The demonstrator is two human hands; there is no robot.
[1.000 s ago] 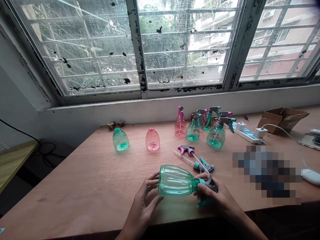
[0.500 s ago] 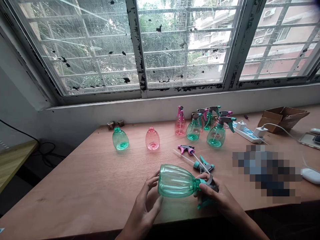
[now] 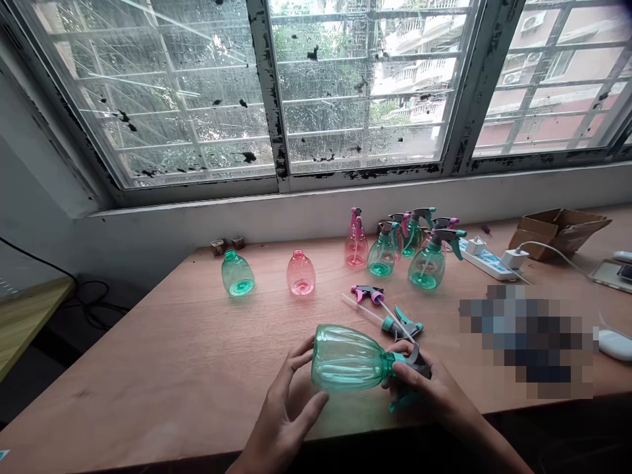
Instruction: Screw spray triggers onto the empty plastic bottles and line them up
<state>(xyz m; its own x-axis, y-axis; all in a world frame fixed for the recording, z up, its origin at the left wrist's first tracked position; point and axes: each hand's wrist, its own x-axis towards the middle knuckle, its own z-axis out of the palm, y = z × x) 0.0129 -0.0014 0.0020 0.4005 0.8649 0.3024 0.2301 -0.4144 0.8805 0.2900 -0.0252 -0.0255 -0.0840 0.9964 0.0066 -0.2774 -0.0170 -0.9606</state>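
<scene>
A green transparent spray bottle (image 3: 348, 359) lies on its side in the air above the table's near edge, its base to the left. My right hand (image 3: 419, 378) is closed around its neck and grey-and-teal trigger head, which the fingers partly hide. Beside the base, my left hand (image 3: 291, 395) curves with thumb and fingers apart; whether the fingertips touch the bottle I cannot tell. Just beyond lie a teal-and-grey spray head (image 3: 402, 324) and a pink-and-black spray head (image 3: 368, 293) with thin tubes. Farther back stand a headless green bottle (image 3: 237, 273) and a headless pink bottle (image 3: 301, 272).
Several assembled spray bottles (image 3: 427, 266) stand together at the back, right of centre. Right of them are a power strip (image 3: 486, 260) with chargers and an open cardboard box (image 3: 557, 234). A blurred patch covers part of the right side, near a white mouse (image 3: 615, 345).
My left thumb has moved slightly to the right, under the bottle's base. The bottle and my right hand look almost unmoved.
</scene>
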